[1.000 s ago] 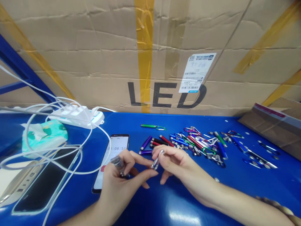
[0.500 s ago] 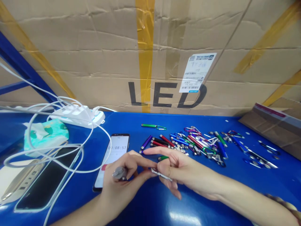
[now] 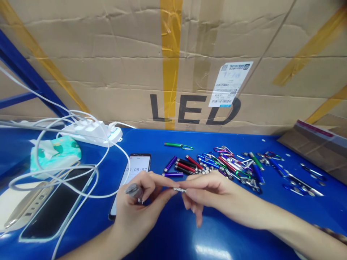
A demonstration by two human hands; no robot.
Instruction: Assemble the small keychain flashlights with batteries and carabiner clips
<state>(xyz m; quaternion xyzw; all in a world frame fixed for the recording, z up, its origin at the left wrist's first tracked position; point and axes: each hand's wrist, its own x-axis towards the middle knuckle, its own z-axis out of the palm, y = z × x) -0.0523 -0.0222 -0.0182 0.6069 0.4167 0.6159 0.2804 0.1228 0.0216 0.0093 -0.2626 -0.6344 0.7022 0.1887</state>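
My left hand (image 3: 146, 202) is closed, its thumb and index finger pinching one end of a small, narrow silvery piece (image 3: 179, 189). Its exact kind is hidden by the fingers. A greyish, shiny rod-like object (image 3: 135, 192) also sticks out of the curled fingers of that hand. From the other side, my right hand (image 3: 208, 189) grips the same silvery piece between thumb and fingers, its lower fingers hanging down. Just beyond the hands lie small metal tube flashlights, among them a purple one (image 3: 173, 174) and a red one (image 3: 193, 162).
More coloured tubes, carabiner clips and button cells form a pile (image 3: 230, 164) on the blue table (image 3: 168, 238). A green tube with clip (image 3: 177, 145) lies apart. Left are a phone showing a timer (image 3: 138, 164), a dark phone (image 3: 58, 204), cables, a tissue pack (image 3: 58, 153) and a power strip (image 3: 92, 131).
My right hand has tilted and its index finger has drawn in toward the silvery piece, uncovering a purple tube. The green tube near that hand no longer shows. The view has shifted slightly.
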